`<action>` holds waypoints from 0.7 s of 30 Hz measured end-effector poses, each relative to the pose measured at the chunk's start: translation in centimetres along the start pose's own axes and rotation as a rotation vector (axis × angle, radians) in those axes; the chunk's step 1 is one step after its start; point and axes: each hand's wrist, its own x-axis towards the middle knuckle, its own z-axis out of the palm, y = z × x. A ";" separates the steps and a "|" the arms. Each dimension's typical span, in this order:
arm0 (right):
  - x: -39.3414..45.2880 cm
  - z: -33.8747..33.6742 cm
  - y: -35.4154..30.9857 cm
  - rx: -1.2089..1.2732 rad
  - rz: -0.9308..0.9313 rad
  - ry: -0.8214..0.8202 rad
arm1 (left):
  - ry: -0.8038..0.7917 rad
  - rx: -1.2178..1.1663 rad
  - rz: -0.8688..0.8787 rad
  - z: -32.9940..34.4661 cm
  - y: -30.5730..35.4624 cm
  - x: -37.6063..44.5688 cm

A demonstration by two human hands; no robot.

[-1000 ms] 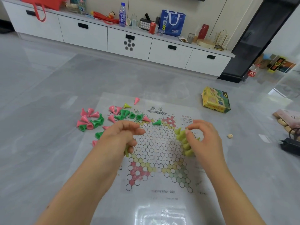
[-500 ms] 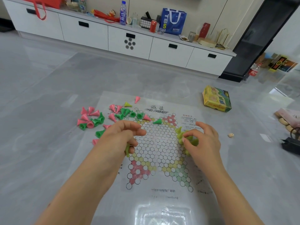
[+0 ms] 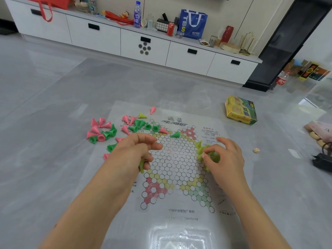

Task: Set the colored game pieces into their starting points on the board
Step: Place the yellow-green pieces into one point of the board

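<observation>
Pieces: yellow-green cones point(image 3: 201, 150), light, stiff, tippy; pinch at the tip.
Right hand point(image 3: 224, 159): pinching one cone.
Left hand point(image 3: 133, 153): curled around a cone point(image 3: 142, 165).

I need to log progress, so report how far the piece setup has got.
Early stage. Done: some yellow-green pieces stand at the board's right point. In hand: the right hand is among that cluster, and the left hand holds another yellow-green piece. Left: the pink and green pieces lie loose at the upper left; the near pink point is empty.

Home living room: cluttered sideboard point(image 3: 143, 42)
</observation>
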 end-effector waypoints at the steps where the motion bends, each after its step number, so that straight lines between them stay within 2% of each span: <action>1: 0.0 0.0 0.0 -0.007 0.001 -0.003 | 0.000 0.001 0.001 0.0 0.0 0.0; 21: -0.1 0.6 0.2 -0.065 -0.060 0.022 | -0.006 -0.007 -0.002 -0.1 0.2 -0.1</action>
